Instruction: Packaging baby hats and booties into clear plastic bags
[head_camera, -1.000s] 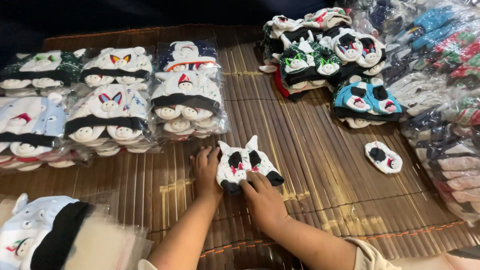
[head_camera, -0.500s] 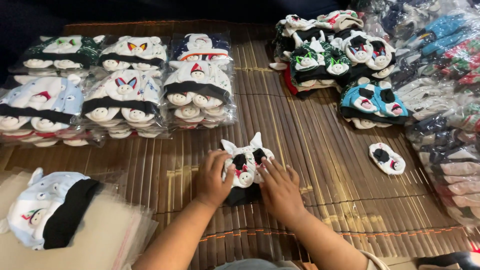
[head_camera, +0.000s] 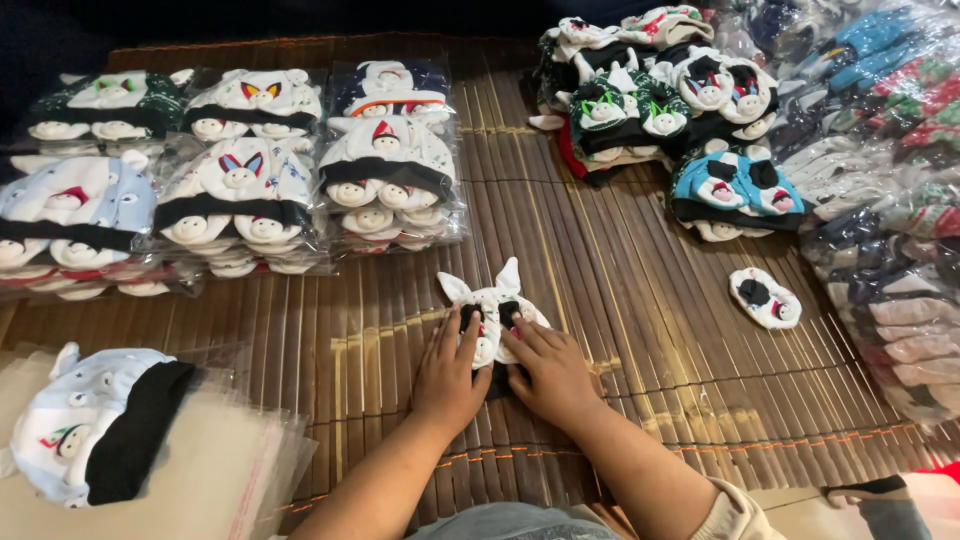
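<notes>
Both hands lie flat and open on a small white cap with pointed ears (head_camera: 492, 305) near the middle of the bamboo mat (head_camera: 640, 300): the left hand (head_camera: 450, 375) presses its left half and the right hand (head_camera: 548, 372) its right, fingers spread, clamped on nothing. Bagged stacks of caps (head_camera: 240, 190) fill the mat's far left corner, loose caps (head_camera: 650, 95) heap at the far right, and a blue cap with a black band (head_camera: 95, 425) lies on clear bags (head_camera: 210, 470) at the near left edge.
</notes>
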